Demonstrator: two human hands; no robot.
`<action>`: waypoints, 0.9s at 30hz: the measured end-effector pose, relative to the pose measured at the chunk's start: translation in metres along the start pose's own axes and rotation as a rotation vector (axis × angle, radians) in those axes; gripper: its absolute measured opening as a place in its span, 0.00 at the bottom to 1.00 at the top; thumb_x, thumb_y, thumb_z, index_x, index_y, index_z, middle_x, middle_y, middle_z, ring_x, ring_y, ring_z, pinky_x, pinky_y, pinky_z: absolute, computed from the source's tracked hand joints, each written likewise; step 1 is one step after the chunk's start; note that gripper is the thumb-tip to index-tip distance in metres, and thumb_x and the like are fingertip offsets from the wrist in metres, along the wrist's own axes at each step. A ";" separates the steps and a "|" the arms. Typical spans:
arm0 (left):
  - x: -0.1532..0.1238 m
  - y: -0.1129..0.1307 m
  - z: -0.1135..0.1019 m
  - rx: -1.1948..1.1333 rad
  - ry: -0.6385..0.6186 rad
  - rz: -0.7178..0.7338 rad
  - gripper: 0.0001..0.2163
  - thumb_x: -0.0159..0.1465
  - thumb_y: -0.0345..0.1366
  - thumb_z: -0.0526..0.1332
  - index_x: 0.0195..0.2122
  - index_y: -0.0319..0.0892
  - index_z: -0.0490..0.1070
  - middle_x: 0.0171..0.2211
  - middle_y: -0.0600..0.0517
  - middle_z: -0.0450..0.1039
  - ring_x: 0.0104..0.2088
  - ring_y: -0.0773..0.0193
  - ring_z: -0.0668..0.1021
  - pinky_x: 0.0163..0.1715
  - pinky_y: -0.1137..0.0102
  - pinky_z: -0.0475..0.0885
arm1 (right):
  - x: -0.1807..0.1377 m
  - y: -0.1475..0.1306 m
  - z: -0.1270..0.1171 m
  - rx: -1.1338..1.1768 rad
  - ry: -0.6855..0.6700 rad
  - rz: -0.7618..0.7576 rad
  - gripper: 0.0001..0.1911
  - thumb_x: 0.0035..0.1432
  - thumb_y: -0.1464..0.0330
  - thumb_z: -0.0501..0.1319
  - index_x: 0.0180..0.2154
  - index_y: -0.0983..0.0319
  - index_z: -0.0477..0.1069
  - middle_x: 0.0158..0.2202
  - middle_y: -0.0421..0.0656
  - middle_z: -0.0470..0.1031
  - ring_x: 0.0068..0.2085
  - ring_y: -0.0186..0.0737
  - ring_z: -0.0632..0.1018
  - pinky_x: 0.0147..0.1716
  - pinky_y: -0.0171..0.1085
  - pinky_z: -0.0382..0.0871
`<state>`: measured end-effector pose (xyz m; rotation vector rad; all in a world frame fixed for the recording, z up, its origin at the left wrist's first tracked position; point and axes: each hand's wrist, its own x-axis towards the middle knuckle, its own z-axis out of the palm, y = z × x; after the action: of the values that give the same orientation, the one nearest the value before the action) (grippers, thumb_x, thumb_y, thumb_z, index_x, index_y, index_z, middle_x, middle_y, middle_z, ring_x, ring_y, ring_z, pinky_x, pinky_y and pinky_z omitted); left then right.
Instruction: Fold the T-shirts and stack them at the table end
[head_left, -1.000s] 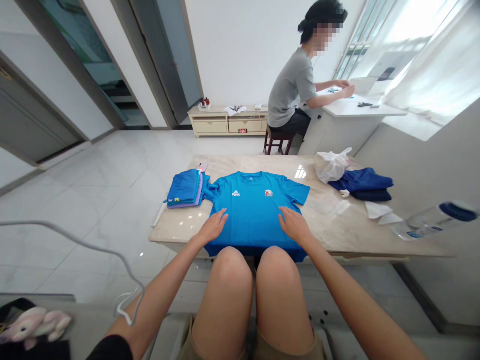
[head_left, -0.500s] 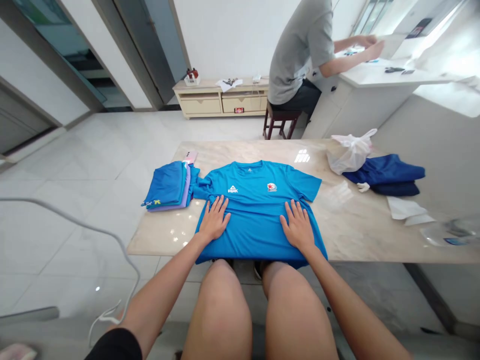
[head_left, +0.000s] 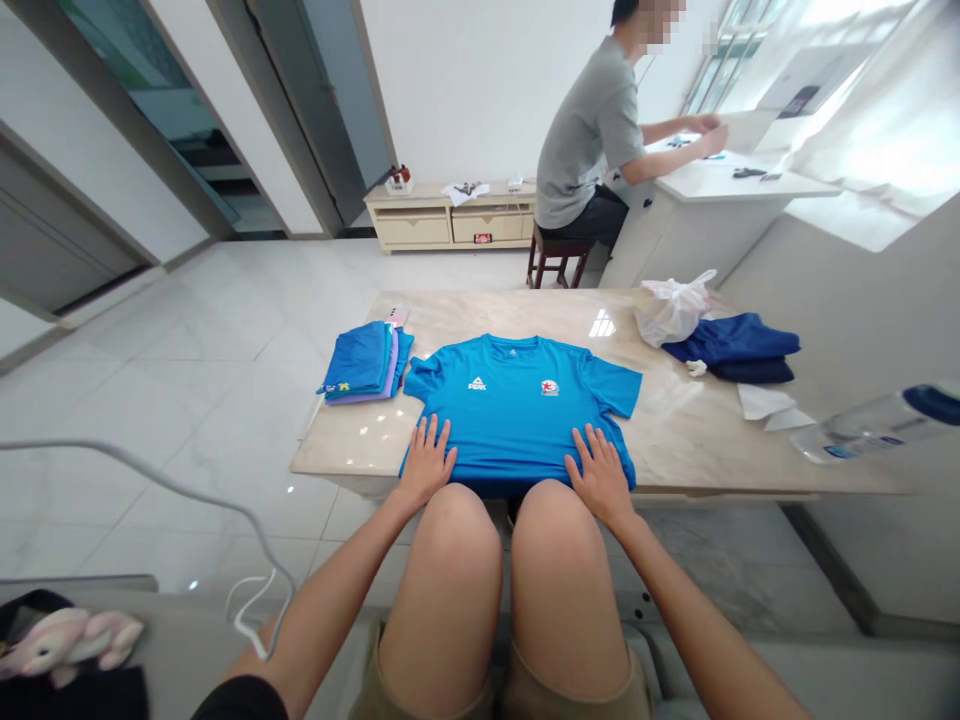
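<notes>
A blue T-shirt (head_left: 517, 420) lies spread front side up on the marble-topped table (head_left: 697, 450), its collar toward the far side and its hem hanging over the near edge. White print shows on one side of the chest and a round red-and-white badge on the other. My left hand (head_left: 429, 462) rests flat on the shirt's lower left part, fingers spread. Flat on the lower right part lies my right hand (head_left: 601, 470), its fingers also apart. Neither hand grips the cloth.
Folded clothes (head_left: 364, 362) are stacked at the table's left, with a phone (head_left: 397, 316) behind. To the right are a white plastic bag (head_left: 675, 308), dark blue clothing (head_left: 739, 345), paper (head_left: 772, 408) and a clear bottle (head_left: 870, 425). A person (head_left: 589, 140) sits at a white counter beyond.
Both hands have slid toward the near edge over the shirt, and the creases across its chest have smoothed out. The camera view has shifted, bringing the whole bottle into sight.
</notes>
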<state>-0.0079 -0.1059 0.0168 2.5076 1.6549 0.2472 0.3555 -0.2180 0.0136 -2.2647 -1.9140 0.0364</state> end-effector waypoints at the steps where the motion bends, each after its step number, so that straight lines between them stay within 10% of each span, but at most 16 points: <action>1: -0.005 0.001 -0.005 0.014 -0.017 0.000 0.32 0.77 0.49 0.52 0.77 0.39 0.63 0.79 0.37 0.56 0.80 0.34 0.57 0.77 0.41 0.52 | -0.004 -0.002 -0.008 -0.016 -0.025 0.000 0.34 0.77 0.59 0.49 0.77 0.64 0.61 0.80 0.55 0.57 0.80 0.60 0.58 0.75 0.57 0.58; 6: -0.010 -0.011 -0.047 -0.024 -0.103 -0.018 0.26 0.78 0.50 0.51 0.68 0.42 0.73 0.63 0.36 0.79 0.64 0.38 0.78 0.67 0.45 0.69 | -0.005 -0.005 -0.054 -0.080 -0.214 0.061 0.25 0.77 0.60 0.51 0.53 0.65 0.84 0.54 0.60 0.84 0.56 0.60 0.84 0.53 0.49 0.76; 9: 0.017 -0.034 -0.069 -0.093 -0.066 -0.081 0.20 0.77 0.44 0.53 0.64 0.45 0.74 0.59 0.40 0.80 0.60 0.43 0.80 0.58 0.53 0.76 | 0.012 0.002 -0.066 -0.063 -0.214 0.126 0.20 0.76 0.61 0.54 0.46 0.61 0.83 0.41 0.53 0.86 0.42 0.54 0.86 0.37 0.41 0.69; 17: 0.133 -0.094 -0.059 -0.103 -0.020 -0.101 0.19 0.68 0.39 0.66 0.59 0.39 0.73 0.59 0.37 0.75 0.63 0.44 0.76 0.65 0.55 0.70 | 0.055 0.013 -0.016 -0.014 0.026 0.189 0.17 0.76 0.63 0.55 0.37 0.62 0.78 0.35 0.49 0.82 0.33 0.42 0.78 0.30 0.38 0.48; 23: 0.167 -0.119 -0.052 -0.118 -0.065 -0.031 0.07 0.63 0.39 0.68 0.40 0.43 0.79 0.54 0.40 0.75 0.60 0.41 0.75 0.64 0.53 0.70 | 0.050 0.023 0.006 0.032 0.140 0.190 0.19 0.75 0.61 0.54 0.35 0.62 0.75 0.31 0.46 0.77 0.31 0.39 0.71 0.31 0.37 0.47; 27: 0.180 -0.124 -0.067 -0.542 -0.068 -0.021 0.11 0.63 0.43 0.65 0.43 0.43 0.76 0.48 0.48 0.78 0.53 0.52 0.78 0.59 0.60 0.73 | 0.050 0.024 0.006 0.053 0.134 0.203 0.19 0.75 0.60 0.54 0.35 0.62 0.75 0.31 0.47 0.77 0.31 0.39 0.71 0.32 0.37 0.46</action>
<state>-0.0634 0.1092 0.0702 2.0663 1.3576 0.5225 0.3869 -0.1717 0.0091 -2.3530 -1.5949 -0.0369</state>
